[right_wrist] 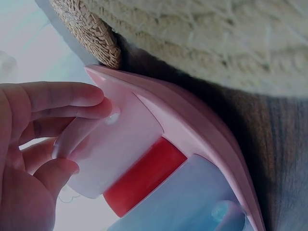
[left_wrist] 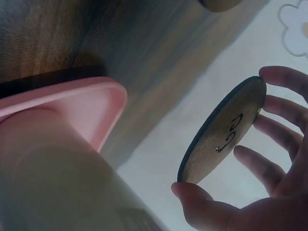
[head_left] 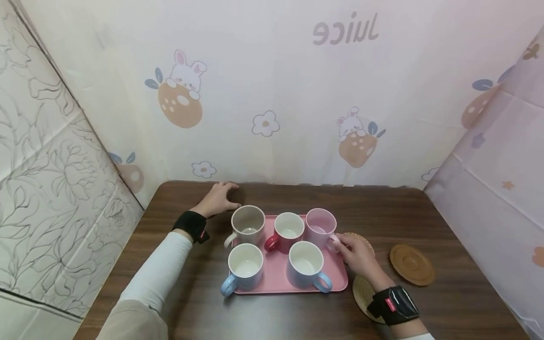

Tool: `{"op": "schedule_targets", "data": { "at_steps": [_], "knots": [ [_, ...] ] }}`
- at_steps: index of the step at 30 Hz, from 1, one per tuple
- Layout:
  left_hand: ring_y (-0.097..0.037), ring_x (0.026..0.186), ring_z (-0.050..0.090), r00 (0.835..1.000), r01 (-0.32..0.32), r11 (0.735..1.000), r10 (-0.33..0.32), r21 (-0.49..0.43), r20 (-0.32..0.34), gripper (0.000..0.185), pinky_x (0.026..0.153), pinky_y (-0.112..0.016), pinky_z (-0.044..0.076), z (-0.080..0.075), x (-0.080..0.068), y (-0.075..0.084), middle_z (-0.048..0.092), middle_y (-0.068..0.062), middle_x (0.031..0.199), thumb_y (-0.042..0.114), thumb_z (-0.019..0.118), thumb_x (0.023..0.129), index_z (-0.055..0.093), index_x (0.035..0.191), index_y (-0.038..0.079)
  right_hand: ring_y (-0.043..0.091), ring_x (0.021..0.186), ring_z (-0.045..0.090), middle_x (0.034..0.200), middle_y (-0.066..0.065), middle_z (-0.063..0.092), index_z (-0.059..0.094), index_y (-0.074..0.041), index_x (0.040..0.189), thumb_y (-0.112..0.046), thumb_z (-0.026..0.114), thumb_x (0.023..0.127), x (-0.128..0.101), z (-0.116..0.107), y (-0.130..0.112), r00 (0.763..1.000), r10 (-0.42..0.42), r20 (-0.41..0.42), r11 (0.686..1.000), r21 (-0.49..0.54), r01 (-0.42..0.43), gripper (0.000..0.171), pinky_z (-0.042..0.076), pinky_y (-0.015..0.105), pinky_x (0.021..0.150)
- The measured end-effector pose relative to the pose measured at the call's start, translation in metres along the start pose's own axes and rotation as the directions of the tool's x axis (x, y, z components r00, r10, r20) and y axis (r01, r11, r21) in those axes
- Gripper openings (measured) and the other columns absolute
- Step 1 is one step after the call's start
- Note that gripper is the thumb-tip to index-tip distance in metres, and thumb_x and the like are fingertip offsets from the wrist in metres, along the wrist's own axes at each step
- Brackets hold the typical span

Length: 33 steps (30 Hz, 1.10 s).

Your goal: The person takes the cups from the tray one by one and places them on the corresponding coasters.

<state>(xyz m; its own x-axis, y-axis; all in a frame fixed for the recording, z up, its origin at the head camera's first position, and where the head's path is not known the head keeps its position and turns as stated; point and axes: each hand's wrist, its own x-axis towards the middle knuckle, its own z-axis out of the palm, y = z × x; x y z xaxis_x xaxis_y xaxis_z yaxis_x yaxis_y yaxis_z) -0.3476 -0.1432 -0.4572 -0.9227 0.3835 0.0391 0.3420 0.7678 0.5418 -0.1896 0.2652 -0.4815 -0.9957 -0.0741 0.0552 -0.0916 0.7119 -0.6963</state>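
On the dark wood-grain worktop (head_left: 446, 302), a pink rectangular tray (head_left: 278, 271) holds five glossy mugs. At the frame's centre right, the right hand (head_left: 359, 257) pinches the pink mug (head_left: 319, 227) by its handle. Upper left of the tray, the left hand (head_left: 218, 198) grips a thin round wooden coaster (left_wrist: 224, 132).

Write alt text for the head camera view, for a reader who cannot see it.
A person's right hand grips the handle of a pink mug on a pink tray holding five mugs, on a dark wooden table. The left hand rests on the table behind the tray. A round wooden coaster lies to the right.
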Motion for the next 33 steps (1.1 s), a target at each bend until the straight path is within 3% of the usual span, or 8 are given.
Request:
{"op": "schedule_targets", "data": {
  "at_steps": [6,14,18,27,33],
  "knots": [
    [-0.038,0.128,0.041,0.999,-0.018,0.999,0.016,0.044,0.029,0.063,0.102,-0.055,0.043,0.024,0.015,-0.006,0.048,-0.02,0.138,0.035,0.075,0.082,0.055,0.133,0.006,0.019,0.074,0.063,0.096,0.017,0.07,0.066,0.002,0.12,-0.01,0.062,0.095,-0.004,0.002,0.001,1.0,-0.013,-0.003,1.0,0.005,0.013,0.028,0.052,0.02,0.059],
    [-0.039,0.124,0.044,0.997,0.007,0.995,-0.015,0.097,0.073,0.055,0.099,-0.054,0.045,0.051,0.003,-0.024,0.049,-0.022,0.135,0.027,0.074,0.083,0.058,0.129,0.003,0.019,0.075,0.063,0.093,0.012,0.07,0.067,0.0,0.12,-0.015,0.061,0.096,-0.004,0.014,-0.002,0.998,-0.044,0.053,0.999,0.02,0.043,0.029,0.05,0.02,0.061],
    [-0.04,0.123,0.044,0.996,-0.034,0.995,0.026,0.099,0.082,0.049,0.099,-0.054,0.045,0.055,0.003,-0.022,0.051,-0.023,0.133,0.021,0.072,0.085,0.058,0.128,0.002,0.02,0.076,0.064,0.096,0.013,0.07,0.066,-0.001,0.121,-0.014,0.061,0.096,-0.004,0.014,-0.002,0.998,-0.029,0.054,0.999,0.033,0.028,0.029,0.051,0.02,0.061],
    [-0.039,0.126,0.042,0.991,-0.078,0.994,0.069,0.076,0.115,0.049,0.1,-0.055,0.044,0.053,0.035,-0.011,0.05,-0.022,0.136,0.024,0.071,0.086,0.058,0.13,0.004,0.022,0.082,0.066,0.103,0.018,0.07,0.064,0.001,0.123,-0.01,0.06,0.096,-0.004,0.002,0.0,1.0,-0.005,0.009,1.0,0.013,0.005,0.03,0.053,0.018,0.064],
    [-0.043,0.122,0.046,0.985,-0.131,0.984,0.117,0.116,0.124,0.042,0.096,-0.06,0.045,0.055,0.04,-0.008,0.053,-0.025,0.131,0.022,0.067,0.088,0.06,0.125,0.003,0.02,0.08,0.067,0.105,0.018,0.07,0.064,0.001,0.123,-0.012,0.06,0.096,-0.005,-0.002,0.001,1.0,-0.007,0.005,1.0,0.007,0.006,0.03,0.053,0.018,0.063]
  ]
}}
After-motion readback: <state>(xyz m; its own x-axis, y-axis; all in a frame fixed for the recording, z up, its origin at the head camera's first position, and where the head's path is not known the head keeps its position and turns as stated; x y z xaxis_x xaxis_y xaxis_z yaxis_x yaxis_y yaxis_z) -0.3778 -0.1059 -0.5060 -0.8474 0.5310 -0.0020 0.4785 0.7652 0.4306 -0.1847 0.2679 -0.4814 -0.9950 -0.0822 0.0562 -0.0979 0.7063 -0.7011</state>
